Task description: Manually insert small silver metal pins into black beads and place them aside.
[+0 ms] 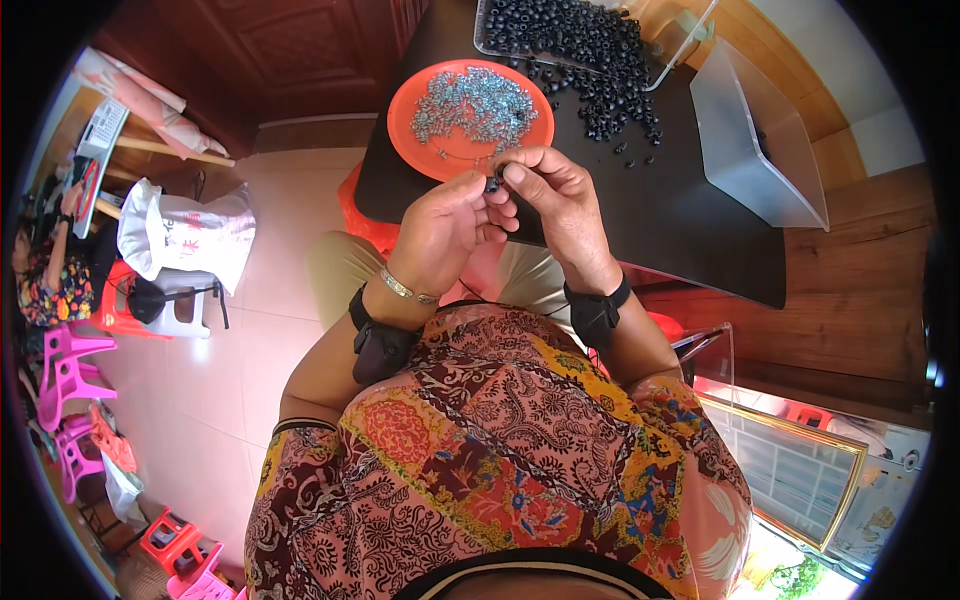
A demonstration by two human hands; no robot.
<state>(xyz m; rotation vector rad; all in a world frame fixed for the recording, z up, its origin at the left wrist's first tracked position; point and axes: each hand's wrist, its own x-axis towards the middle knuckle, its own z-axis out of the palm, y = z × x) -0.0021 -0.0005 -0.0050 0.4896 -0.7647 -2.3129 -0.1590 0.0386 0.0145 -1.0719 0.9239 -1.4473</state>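
My left hand [445, 228] pinches a small, round black piece [491, 185] between thumb and fingers, its other fingers curled below. Against it, the thumb and forefinger of my right hand [560, 195] close on a dark bit; whether this is the same piece or a second one, I cannot tell. Both hands meet just over the near rim of an orange-red plate [400, 125]. Many small silvery metal parts [475, 105] lie heaped on that plate. Farther right, a pile of small black pieces [605, 95] spreads over the dark table [660, 215].
A clear tray [485, 35] full of black pieces stands at the table's far side. At right is a translucent bin [750, 140]. On the left, a white sack [195, 230], pink stools [75, 375] and a red stool [168, 535] stand on the floor; another person's arm [60, 235] shows there.
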